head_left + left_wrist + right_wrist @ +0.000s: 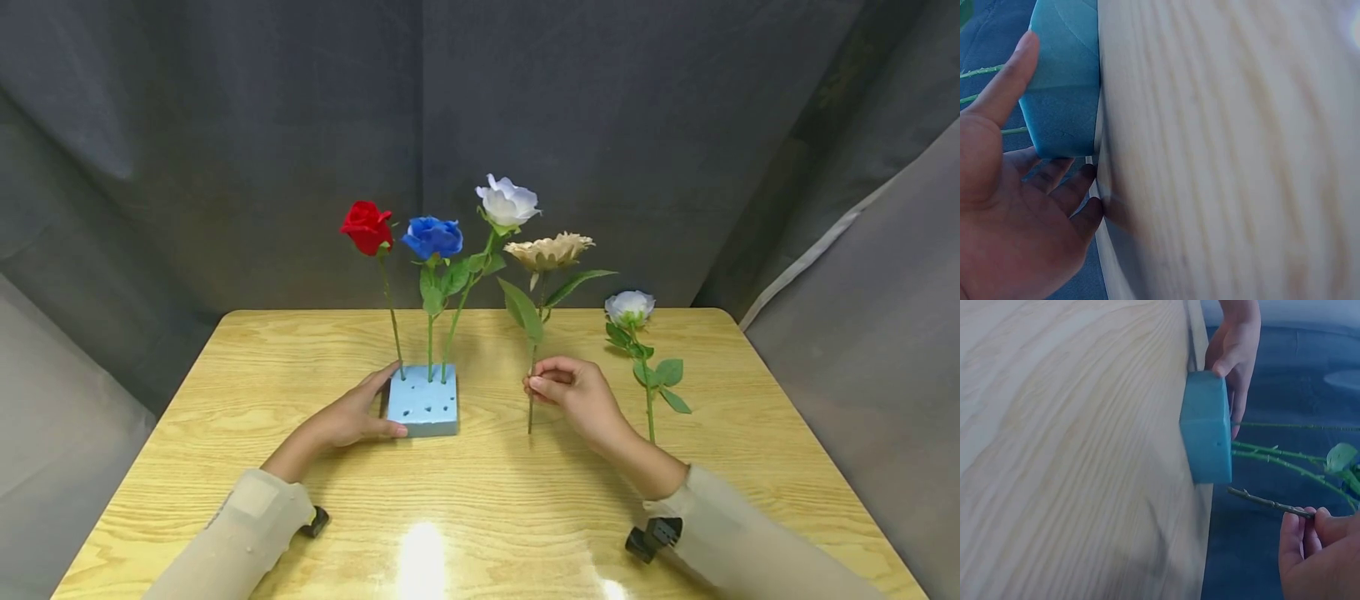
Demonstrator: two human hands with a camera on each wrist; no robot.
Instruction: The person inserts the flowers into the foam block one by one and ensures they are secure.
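Observation:
A light-blue block with several holes in its top sits on the table. My left hand holds it at its left side, thumb at the front corner and fingers reaching toward the back. Three flowers stand in the block's back row: a red rose, a blue flower and a white flower leaning right. To the right of the block, my right hand pinches the stem of a beige flower held upright. In the right wrist view that stem's bare end is apart from the block.
Another white flower with leaves lies on the wooden table at the right, its stem passing near my right forearm. Grey curtains hang behind and beside the table.

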